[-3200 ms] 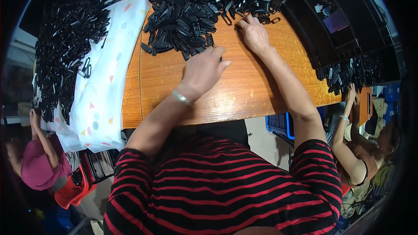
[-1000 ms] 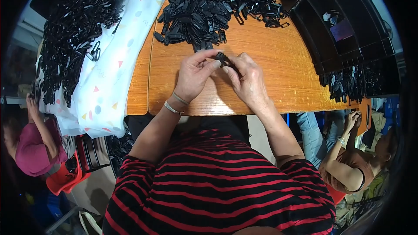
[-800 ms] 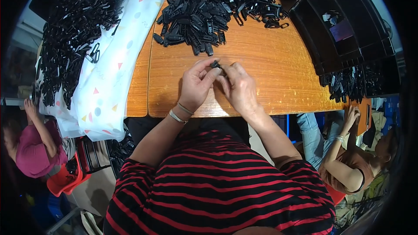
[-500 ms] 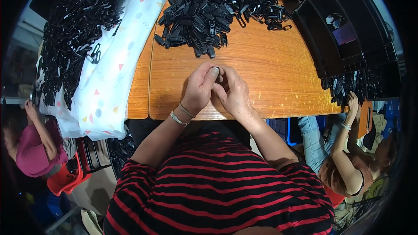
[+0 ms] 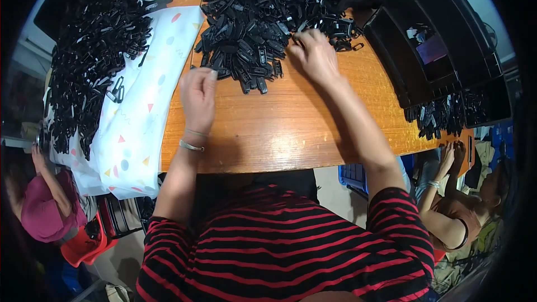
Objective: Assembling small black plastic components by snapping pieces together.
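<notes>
A large heap of small black plastic pieces, some like narrow open frames and others like long solid shells, lies on the wooden table. At its near left edge is my left hand, closed with the thumb against the curled fingers. Whatever sits in that pinch is hidden, with black pieces right beside the fingertips. My right hand reaches to the heap's right side. Its fingers are bent down among the pieces, and what they grip, if anything, I cannot make out.
A patterned white sheet on the left carries another heap of black pieces. Black bins stand at the right beside more pieces. One co-worker sits at left, another at right.
My hands were together over the near table. They have parted: the left moved left to the heap's edge, the right forward and right to its right side. The view shifted slightly.
</notes>
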